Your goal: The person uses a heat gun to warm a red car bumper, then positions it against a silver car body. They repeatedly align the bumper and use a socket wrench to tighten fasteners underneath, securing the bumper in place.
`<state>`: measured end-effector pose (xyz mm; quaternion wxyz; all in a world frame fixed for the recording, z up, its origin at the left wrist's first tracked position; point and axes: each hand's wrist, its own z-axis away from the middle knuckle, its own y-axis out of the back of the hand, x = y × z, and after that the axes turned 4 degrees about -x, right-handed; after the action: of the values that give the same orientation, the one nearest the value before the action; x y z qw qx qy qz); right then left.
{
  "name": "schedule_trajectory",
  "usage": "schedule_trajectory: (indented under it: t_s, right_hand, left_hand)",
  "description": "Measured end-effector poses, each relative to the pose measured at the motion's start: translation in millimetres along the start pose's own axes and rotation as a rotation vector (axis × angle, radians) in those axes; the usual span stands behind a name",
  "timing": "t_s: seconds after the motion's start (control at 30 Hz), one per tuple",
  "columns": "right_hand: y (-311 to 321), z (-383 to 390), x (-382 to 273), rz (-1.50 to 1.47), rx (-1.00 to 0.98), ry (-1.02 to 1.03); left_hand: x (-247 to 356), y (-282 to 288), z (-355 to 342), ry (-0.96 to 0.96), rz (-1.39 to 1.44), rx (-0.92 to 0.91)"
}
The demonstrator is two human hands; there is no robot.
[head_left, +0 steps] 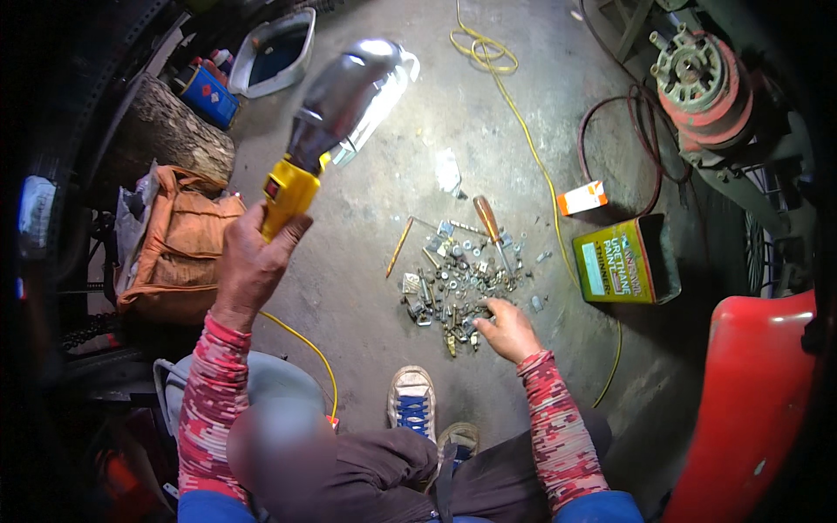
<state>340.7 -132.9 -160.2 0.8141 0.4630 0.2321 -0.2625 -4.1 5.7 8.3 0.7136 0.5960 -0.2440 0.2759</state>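
Observation:
My left hand (258, 261) is wrapped round the yellow handle of a lit work light (295, 193), raised at the left with its metal shade tilted up and to the right. Below it on the concrete floor lies a pile of nuts, bolts and washers (453, 277). My right hand (509, 331) is at the near right edge of this pile, thumb and forefinger apart, the other fingers partly hidden. A screwdriver with a brown handle (486, 218) lies across the far side of the pile. Left of it rests a thin orange-brown rod (399, 248).
On the right are a paint thinner can (615, 261), a small orange-and-white box (582, 199), a red machine part (711, 96) and a red panel (741, 392). A yellow cord (523, 122) crosses the floor. An orange bag (179, 248), log (170, 131) and basin (275, 52) line the left.

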Motion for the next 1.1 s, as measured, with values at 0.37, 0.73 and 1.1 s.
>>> schedule_trajectory:
  t_s: [0.37, 0.73, 1.1]
  right_hand:
    - [-5.4, -10.4, -17.5, 0.001, -0.171, -0.052]
    - [-46.7, -5.7, -80.7, -0.039, -0.086, 0.056]
    - [17.0, 134.1, -149.3, -0.033, -0.166, -0.189]
  left_hand:
    - [0.1, 13.7, 4.3, -0.125, -0.182, 0.008]
    - [0.9, 8.7, -2.9, -0.062, -0.208, 0.011]
    - [17.2, -38.2, 63.4, -0.057, -0.081, -0.258]
